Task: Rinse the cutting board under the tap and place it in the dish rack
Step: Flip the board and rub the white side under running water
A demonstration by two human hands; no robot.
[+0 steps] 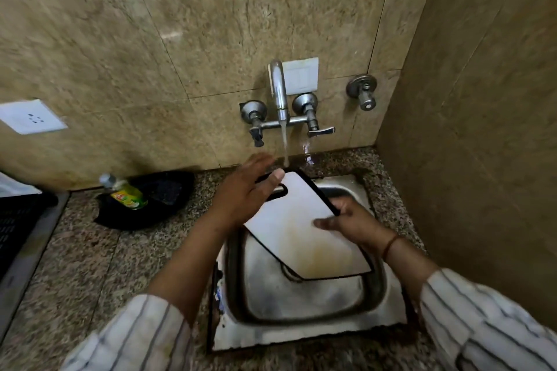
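**Board's top corner meets the stream; the rack lies off to the left**

The cutting board (301,235) is held in the centre of the frame above the sink (301,304), white face towards the camera. Its long axis runs on a slant, from the handle-slot end at upper left to a stained corner at lower right. Only the uppermost corner reaches the water stream (284,141) falling from the tap (278,90); the yellowish stains lower down the face sit well below where the water lands.

The left hand (247,193) holds the handle end, its thumb laid over the face beside the slot and its fingers reaching behind the top edge. It is blurred, so how tightly it pinches is hard to tell. The right hand (349,224) grips the board's right edge, thumb pressed flat on the face and fingers curled behind.

At the far left edge of the frame a black slatted crate (15,226) stands on the bench (105,265); it is probably the rack. If so, the left hand is nearer it, and the board would have to travel handle-end first, past the soap bottle (126,193).
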